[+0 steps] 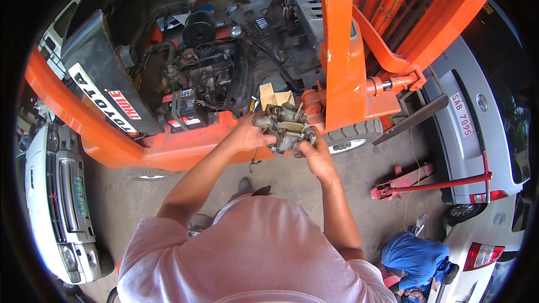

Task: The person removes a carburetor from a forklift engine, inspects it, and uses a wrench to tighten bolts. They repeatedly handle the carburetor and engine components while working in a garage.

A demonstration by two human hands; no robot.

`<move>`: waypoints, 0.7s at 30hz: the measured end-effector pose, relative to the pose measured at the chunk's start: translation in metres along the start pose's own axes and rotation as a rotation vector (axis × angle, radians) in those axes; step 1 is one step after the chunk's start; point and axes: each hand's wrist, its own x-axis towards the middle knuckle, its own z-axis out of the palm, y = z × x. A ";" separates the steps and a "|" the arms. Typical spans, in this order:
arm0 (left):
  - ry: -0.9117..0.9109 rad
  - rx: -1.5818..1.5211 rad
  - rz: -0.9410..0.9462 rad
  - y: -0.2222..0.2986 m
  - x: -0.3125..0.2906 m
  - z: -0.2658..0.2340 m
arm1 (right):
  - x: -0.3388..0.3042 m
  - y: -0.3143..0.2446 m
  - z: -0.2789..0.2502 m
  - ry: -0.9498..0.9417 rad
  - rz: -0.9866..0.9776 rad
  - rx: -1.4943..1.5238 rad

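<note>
A grey metal carburetor (288, 127) is held up in front of me, close to the orange side of a forklift (168, 148). My left hand (252, 133) grips it at its left side, with the thumb toward the near face. My right hand (316, 156) closes round its lower right side, and those fingers are partly hidden behind the part. Just beyond the carburetor an open cardboard box (274, 96) sits on the forklift's edge. Farther left lies the exposed engine (208, 70), with a battery (184, 106) beside it.
The forklift's orange post (339, 33) and mast (404, 33) rise at the right. A red floor jack (401, 184) stands on the concrete. A person in blue (415, 258) crouches beside a white vehicle (474, 247). A silver van (477, 95) and a white van (59, 191) flank the area.
</note>
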 end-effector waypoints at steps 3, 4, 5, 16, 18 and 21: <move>0.024 -0.221 -0.001 -0.012 0.002 0.003 | 0.002 0.005 -0.008 -0.108 0.053 0.178; 0.019 -0.283 -0.033 -0.015 0.002 0.004 | 0.004 0.006 -0.008 -0.134 0.038 0.213; 0.014 -0.345 -0.064 -0.018 0.001 0.004 | 0.006 0.006 -0.008 -0.148 0.039 0.241; -0.056 -0.479 -0.223 -0.030 -0.009 -0.003 | 0.008 -0.039 0.012 -0.023 0.088 -0.551; -0.079 -0.427 -0.203 -0.035 -0.008 0.000 | 0.011 -0.043 0.016 -0.019 0.110 -0.715; -0.102 -0.372 -0.191 -0.046 -0.007 0.005 | 0.014 -0.036 0.021 0.005 0.133 -0.818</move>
